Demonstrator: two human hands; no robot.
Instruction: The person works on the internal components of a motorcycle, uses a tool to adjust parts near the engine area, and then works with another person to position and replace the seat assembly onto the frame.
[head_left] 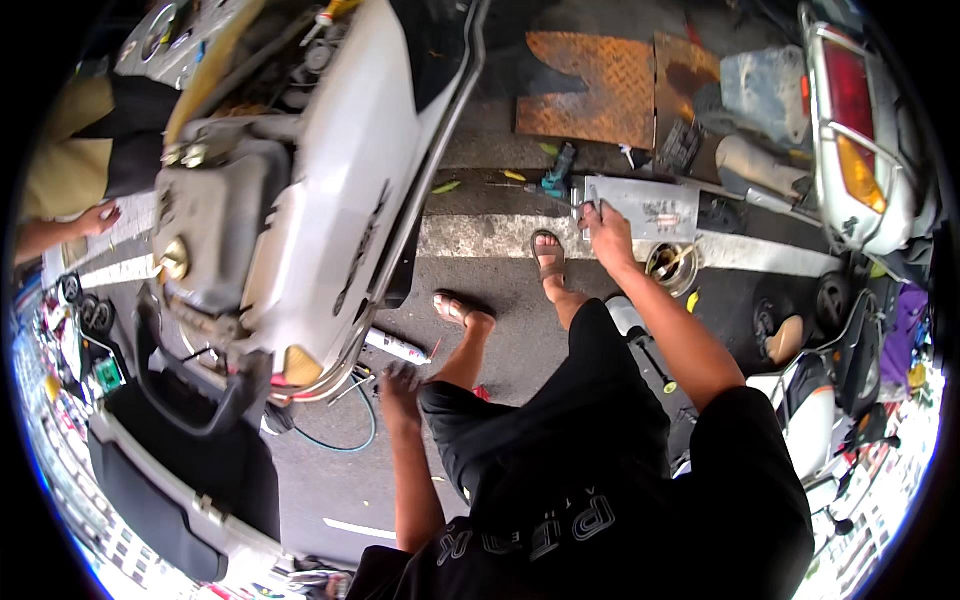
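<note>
My right hand (608, 236) is at the left end of a flat grey metal tray (665, 208). Its fingers are closed around a thin, dark metal piece whose kind I cannot make out. My left hand (400, 392) hangs low beside my left knee, its darkened fingers loosely extended and holding nothing visible. Close to it, a white spray can (398, 346) with a thin red straw lies on the ground by a scooter. The scooter (330, 190) has white side panels, and its grey tank (215, 215) with a brass-coloured cap is exposed. A teal cordless drill (560, 172) lies beyond the tray's left end.
A round bowl of small parts (672, 264) sits by the tray. Farther off lies a rusty steel plate (610, 100). Parked scooters, one with a red tail light (847, 95), line the right. Another person's hand (98, 218) shows at far left. A thin hose (345, 447) curls below the scooter.
</note>
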